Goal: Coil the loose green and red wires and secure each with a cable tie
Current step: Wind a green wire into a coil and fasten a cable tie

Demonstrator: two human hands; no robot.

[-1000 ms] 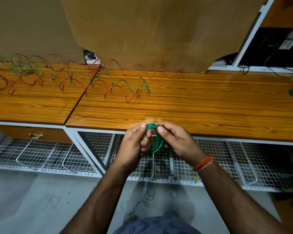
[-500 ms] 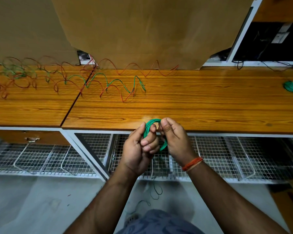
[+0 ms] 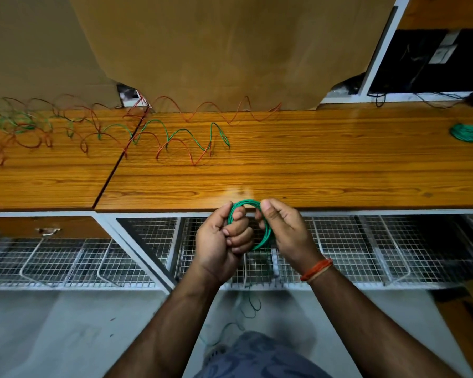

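Just below the near edge of the wooden bench (image 3: 311,173), both my hands hold a green wire coil (image 3: 265,236) between them. My left hand (image 3: 221,241) has its fingers curled round the coil's left side, thumb up against the top of the loop. My right hand (image 3: 287,233) pinches the right side between thumb and fingers; an orange thread band (image 3: 316,270) sits on that wrist. A loose green tail (image 3: 250,306) hangs from the coil toward the floor. Behind my hands, wire mesh shelves (image 3: 350,249) run under the bench. Farther off, loose red and green wires (image 3: 172,137) sprawl in loops across the benchtop's left half. At the far right lies a finished green coil (image 3: 467,132). Cardboard sheets (image 3: 216,50) stand behind the bench.
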